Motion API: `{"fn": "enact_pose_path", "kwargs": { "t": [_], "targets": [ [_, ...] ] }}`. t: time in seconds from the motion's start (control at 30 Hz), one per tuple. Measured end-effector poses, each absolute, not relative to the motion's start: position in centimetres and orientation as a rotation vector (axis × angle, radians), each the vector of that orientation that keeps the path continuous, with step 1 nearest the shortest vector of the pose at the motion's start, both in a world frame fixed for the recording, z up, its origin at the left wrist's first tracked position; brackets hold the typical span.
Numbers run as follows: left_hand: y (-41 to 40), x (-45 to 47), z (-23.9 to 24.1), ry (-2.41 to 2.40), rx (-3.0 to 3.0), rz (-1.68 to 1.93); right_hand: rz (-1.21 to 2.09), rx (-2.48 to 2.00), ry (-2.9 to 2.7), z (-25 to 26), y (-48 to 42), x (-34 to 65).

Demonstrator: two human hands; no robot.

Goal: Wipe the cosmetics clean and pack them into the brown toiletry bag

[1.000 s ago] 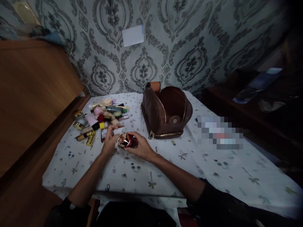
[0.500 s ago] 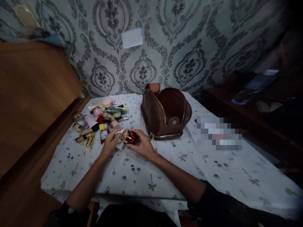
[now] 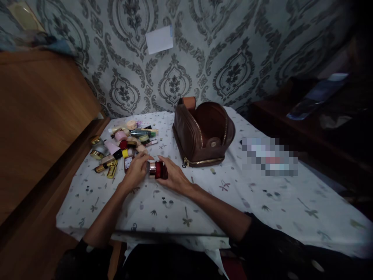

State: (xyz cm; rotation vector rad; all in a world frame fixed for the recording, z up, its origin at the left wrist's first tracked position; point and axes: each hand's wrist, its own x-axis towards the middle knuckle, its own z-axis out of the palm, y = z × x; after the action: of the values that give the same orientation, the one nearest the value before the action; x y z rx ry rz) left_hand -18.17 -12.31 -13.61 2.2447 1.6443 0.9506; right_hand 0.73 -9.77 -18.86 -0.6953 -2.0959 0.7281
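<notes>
Gripping the red jar (image 3: 159, 170) from both ends, we have our left fingers (image 3: 145, 158) curled shut over its gold cap (image 3: 152, 169), while our right fingers (image 3: 167, 161) close round the dark red body. The jar lies on its side between the two hands, cap pointing to our left, low over the tablecloth (image 3: 204, 202); we cannot tell whether it touches the cloth. It sits just left of and nearer to us than the brown bag (image 3: 201, 136), close to the bag's front zip corner but apart from it.

Our left hand (image 3: 135, 173) is on the far side of the jar from the bag, and our right hand (image 3: 174, 178) is on the bag's side, wrist resting toward us. Both forearms run back to dark sleeves at the table's near edge.

The bag stands unzipped, its lid thrown back and its inside showing. Left of the bag, just beyond our left hand, lies a heap of cosmetics (image 3: 122, 144): small pots, tubes and gold-capped sticks. Right of the bag is a blurred patch (image 3: 269, 155) on the cloth. On the patterned wall above the bag, slightly to its left, hangs a white note (image 3: 159, 39). Well left of the bag stands a wooden cabinet (image 3: 43, 116).
</notes>
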Motion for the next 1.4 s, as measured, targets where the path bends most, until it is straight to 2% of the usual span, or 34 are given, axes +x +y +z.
{"fn": "enact_pose_path", "kwargs": {
  "t": [0.23, 0.9, 1.1, 1.4],
  "targets": [
    [-13.5, -17.5, -12.3, 1.622, 2.369, 0.959, 0.724, -0.674, -2.067, -18.9, -9.5, 0.6],
    [-16.5, -17.9, -14.9, 1.560, 2.891, 1.146, 0.832, -0.736, -1.966, -18.7, -9.2, 0.6],
    [-17.0, -17.8, -15.7, 1.491, 2.936, 1.212, 1.044, -0.830, -1.803, -19.0, -8.7, 0.5],
    [-16.3, -17.8, -16.4, 1.395, 2.742, 1.429, 1.632, -0.769, -1.359, -18.8, -8.3, 0.1]
  ]
}}
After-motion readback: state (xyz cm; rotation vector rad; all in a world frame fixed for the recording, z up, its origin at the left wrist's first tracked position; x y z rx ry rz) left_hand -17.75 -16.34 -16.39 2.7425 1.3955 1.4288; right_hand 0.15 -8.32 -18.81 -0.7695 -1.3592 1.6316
